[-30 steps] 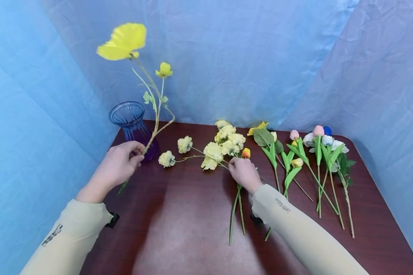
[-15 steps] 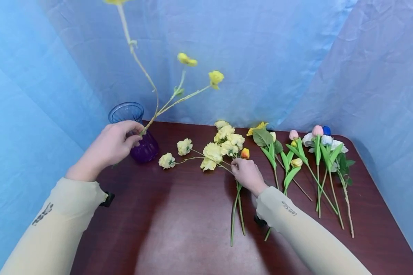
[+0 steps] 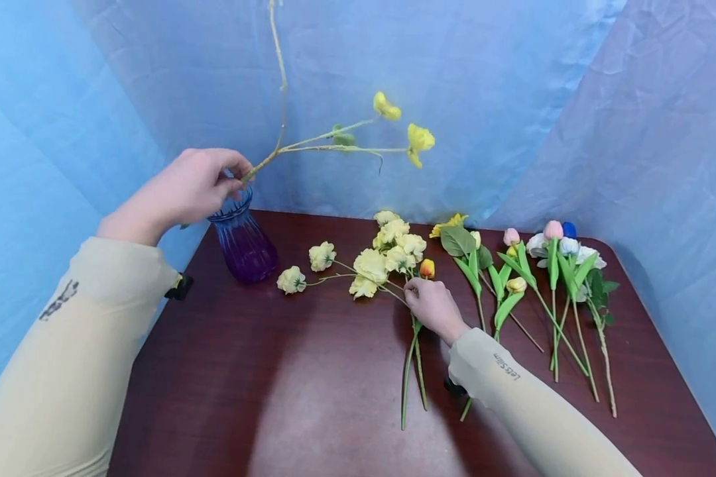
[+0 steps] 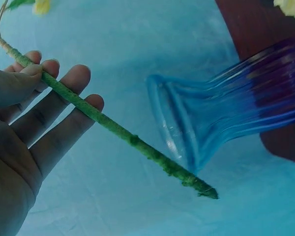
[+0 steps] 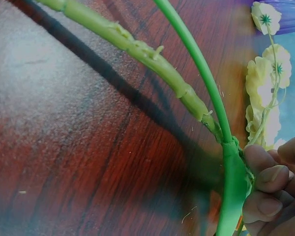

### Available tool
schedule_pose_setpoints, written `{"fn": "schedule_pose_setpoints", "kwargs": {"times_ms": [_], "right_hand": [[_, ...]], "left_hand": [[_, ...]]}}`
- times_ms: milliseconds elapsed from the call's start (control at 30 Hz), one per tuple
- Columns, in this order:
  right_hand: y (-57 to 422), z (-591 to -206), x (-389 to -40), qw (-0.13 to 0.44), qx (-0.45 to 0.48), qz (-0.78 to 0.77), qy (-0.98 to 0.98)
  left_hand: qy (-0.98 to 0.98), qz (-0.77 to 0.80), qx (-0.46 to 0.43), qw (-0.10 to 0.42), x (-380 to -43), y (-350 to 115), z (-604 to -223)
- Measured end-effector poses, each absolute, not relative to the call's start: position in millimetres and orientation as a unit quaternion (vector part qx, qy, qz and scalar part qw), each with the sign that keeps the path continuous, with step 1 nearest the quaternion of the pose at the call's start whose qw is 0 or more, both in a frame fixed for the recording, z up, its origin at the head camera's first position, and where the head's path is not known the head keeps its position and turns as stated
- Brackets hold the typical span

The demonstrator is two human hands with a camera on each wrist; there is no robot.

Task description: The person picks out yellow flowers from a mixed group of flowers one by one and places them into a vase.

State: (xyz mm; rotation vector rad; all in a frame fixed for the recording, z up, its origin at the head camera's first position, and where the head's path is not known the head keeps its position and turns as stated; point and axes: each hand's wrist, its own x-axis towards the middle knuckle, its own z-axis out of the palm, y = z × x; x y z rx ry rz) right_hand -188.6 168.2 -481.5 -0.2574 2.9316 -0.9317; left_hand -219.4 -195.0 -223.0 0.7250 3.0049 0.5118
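My left hand (image 3: 185, 189) pinches the stem of a tall yellow artificial flower (image 3: 420, 140) with several branches, up over the blue-purple glass vase (image 3: 247, 248). Its topmost bloom is beyond the head view's upper edge. In the left wrist view the green stem (image 4: 132, 139) slants between thumb and fingers, and its lower tip overlaps the edge of the vase mouth (image 4: 172, 123). Low over the table, my right hand (image 3: 434, 306) grips a spray of pale yellow flowers (image 3: 370, 265) by its stem. A smooth green tulip stem (image 5: 201, 69) lies against that knobbly stem (image 5: 152, 56).
An orange tulip (image 3: 427, 268) shows just beyond the right hand. To the right lie a yellow sunflower (image 3: 450, 224) with broad leaves, yellow tulips (image 3: 516, 285), pink tulips (image 3: 553, 230) and white flowers (image 3: 587, 256). Blue cloth (image 3: 358, 99) hangs behind the dark wooden table (image 3: 334, 397).
My left hand has risen to the vase mouth, and the yellow flower has turned so its side branches lean right. My right hand stays at the pale yellow spray, barely shifted.
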Motion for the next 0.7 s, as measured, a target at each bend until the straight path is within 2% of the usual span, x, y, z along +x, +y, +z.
{"fn": "schedule_pose_setpoints", "kwargs": {"times_ms": [433,700], "right_hand": [[170.1,-483.9,-186.9,0.028,-0.085,-0.296,0.951],[169.4,-484.6,-185.0,0.027,-0.089,-0.295,0.951]], "left_hand": [[0.950,0.148,0.274,-0.013,-251.8,-182.0,-223.7],[0.954,0.185,0.236,0.002,-259.5,-191.9,-243.5]]}}
